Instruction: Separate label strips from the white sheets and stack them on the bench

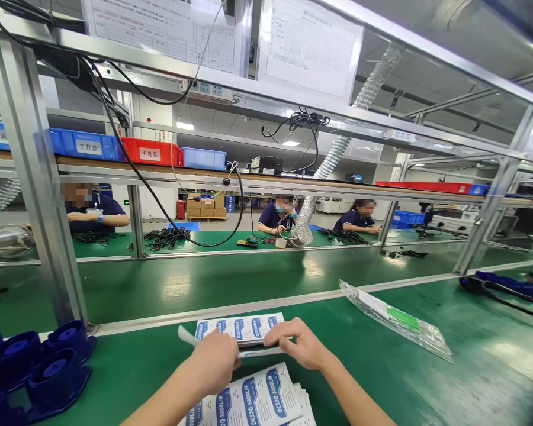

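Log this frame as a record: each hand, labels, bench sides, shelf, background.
left hand: curled at far label sheets; exact grip hidden
right hand: fingers at the same sheets' right end
near label sheets: stacked, blue on white, marked DC52Q-5000L/H
bench left: dark blue parts
bench right: clear bag
shelf: red bin between blue bins
background: three people

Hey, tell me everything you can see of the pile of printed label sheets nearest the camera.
The near pile of label sheets looks like white paper, printed with repeated blue shapes and "DC52Q-5000L/H" lettering. It lies on the green tabletop, slightly askew, with lower sheets jutting out at the right. The picture's bottom edge crops it; the left hand partly covers it in view, contact unclear.
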`<move>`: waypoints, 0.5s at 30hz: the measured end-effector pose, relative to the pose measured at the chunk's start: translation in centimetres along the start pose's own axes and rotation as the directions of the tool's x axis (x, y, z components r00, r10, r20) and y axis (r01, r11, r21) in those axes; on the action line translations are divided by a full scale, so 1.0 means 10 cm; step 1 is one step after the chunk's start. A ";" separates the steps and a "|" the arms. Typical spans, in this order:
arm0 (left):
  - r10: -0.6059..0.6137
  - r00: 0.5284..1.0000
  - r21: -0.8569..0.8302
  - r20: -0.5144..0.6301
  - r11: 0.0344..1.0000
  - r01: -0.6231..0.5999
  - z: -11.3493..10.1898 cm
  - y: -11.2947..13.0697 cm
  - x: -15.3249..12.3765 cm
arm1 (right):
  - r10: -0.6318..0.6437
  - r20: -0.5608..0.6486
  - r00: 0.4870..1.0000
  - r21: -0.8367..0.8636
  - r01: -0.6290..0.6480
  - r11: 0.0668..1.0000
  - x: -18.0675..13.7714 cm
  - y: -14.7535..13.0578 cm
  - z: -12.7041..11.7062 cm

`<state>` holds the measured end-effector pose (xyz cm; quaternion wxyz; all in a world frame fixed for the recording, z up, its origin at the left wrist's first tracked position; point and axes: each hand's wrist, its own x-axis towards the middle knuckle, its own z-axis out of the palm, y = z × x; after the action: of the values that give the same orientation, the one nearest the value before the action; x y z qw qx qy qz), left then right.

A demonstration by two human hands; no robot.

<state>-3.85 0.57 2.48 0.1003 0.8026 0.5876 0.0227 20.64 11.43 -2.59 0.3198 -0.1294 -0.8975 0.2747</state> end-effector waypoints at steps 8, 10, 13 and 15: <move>0.104 0.943 -0.055 0.315 0.994 -0.092 0.08 0.23 -0.23 | 0.271 0.044 0.961 -0.417 -0.229 0.880 -0.06 0.26 -0.01; 0.156 0.923 -0.065 0.351 0.988 -0.142 0.18 0.27 -0.17 | 0.283 0.107 0.953 -0.481 -0.199 0.854 -0.05 0.25 -0.01; 0.185 0.911 -0.048 0.368 0.982 -0.180 0.32 0.33 -0.05 | 0.256 0.143 0.956 -0.530 -0.144 0.836 -0.04 0.22 0.00; 0.220 0.897 -0.066 0.385 0.975 -0.211 0.37 0.37 0.01 | 0.233 0.140 0.962 -0.547 -0.121 0.828 -0.04 0.22 0.00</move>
<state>0.21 -0.90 -0.46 0.2211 0.8498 0.4633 -0.1198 21.07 13.11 -4.04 0.1517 -0.2677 -0.9499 0.0546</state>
